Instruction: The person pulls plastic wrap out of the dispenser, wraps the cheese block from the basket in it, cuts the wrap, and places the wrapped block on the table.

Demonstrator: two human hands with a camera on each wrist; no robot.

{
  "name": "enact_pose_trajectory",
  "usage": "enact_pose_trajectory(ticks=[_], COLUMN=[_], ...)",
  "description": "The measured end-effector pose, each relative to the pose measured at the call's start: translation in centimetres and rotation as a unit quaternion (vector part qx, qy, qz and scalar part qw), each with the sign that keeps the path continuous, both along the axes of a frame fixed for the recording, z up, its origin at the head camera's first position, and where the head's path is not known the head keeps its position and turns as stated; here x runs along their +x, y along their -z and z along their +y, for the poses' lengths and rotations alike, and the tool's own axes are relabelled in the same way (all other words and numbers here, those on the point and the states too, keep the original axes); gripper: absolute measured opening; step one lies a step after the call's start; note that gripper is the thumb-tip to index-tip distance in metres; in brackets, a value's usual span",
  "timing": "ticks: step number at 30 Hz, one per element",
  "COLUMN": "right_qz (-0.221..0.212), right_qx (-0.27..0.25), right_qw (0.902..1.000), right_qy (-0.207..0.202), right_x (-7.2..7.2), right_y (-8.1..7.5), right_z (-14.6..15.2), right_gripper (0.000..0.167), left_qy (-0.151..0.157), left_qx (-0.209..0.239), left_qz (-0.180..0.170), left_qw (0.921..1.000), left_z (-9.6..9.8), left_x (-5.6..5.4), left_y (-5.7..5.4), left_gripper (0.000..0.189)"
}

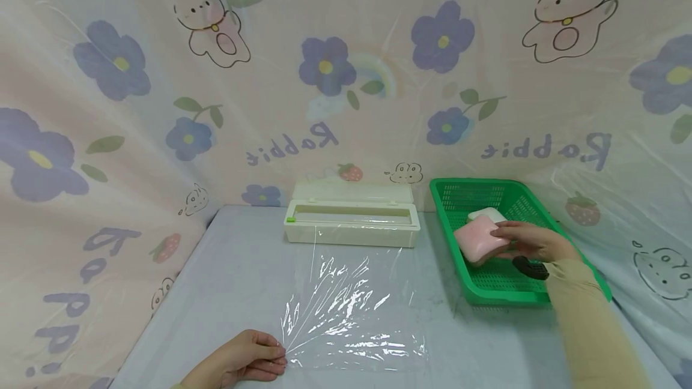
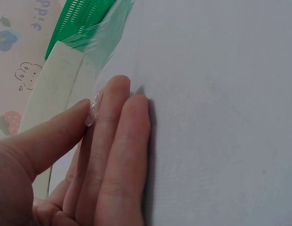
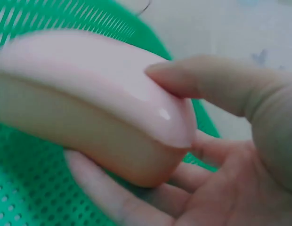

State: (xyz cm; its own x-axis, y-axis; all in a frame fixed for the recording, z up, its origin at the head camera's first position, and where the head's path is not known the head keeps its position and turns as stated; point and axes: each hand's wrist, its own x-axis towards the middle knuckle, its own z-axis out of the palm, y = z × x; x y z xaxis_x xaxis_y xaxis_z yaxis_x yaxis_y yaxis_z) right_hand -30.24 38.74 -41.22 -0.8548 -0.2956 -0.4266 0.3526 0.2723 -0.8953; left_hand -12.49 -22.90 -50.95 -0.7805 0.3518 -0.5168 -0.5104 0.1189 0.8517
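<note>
Left hand (image 1: 245, 360) pinched clear plastic film (image 1: 354, 305) while right hand (image 1: 536, 241) gripped a pink cushion-shaped block (image 1: 477, 239), probably slippery, best held top-and-bottom.

The flat pale grey table (image 1: 232, 293) carries an open cream rectangular plastic box (image 1: 351, 235) near the middle of its far edge; clear creased plastic film (image 1: 351, 311) runs from that toward the near edge; a green perforated plastic basket (image 1: 505, 298) stands by the far right corner
</note>
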Motion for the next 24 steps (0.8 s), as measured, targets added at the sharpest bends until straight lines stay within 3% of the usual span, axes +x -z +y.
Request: enact_pose_trajectory(ticks=[5, 11, 15, 18, 23, 24], right_qz=[0.023, 0.040, 0.042, 0.051, 0.086, 0.091], right_qx=[-0.053, -0.167, -0.234, -0.276, -0.326, -0.333], right_qw=[0.9972, 0.9805, 0.9656, 0.9541, 0.9394, 0.9370], right_qy=[0.047, 0.095, 0.106, 0.105, 0.061, 0.051], right_x=[0.9, 2.3, 3.3, 4.1, 5.4, 5.7], right_y=[-1.6, -4.1, -5.5, -6.4, -7.6, -7.8], right_z=[-0.3, -1.3, -2.8, -4.4, -7.4, -8.0], right_gripper=[0.077, 0.044, 0.059, 0.064, 0.026, 0.025], left_qy=[0.004, 0.004, 0.003, 0.004, 0.005, 0.006], left_qx=[0.005, 0.003, 0.003, 0.005, 0.005, 0.006], left_qz=[0.000, 0.002, 0.000, 0.000, 0.001, 0.000], left_qw=[1.0000, 1.0000, 1.0000, 1.0000, 1.0000, 1.0000], left_z=[0.0, 0.0, -0.1, -0.1, 0.0, 0.1], left_x=[0.0, -0.1, -0.1, 0.0, 0.0, 0.0], left_y=[0.0, -0.1, -0.2, -0.3, -0.3, -0.3], left_gripper=[0.018, 0.018, 0.018, 0.018, 0.018, 0.018])
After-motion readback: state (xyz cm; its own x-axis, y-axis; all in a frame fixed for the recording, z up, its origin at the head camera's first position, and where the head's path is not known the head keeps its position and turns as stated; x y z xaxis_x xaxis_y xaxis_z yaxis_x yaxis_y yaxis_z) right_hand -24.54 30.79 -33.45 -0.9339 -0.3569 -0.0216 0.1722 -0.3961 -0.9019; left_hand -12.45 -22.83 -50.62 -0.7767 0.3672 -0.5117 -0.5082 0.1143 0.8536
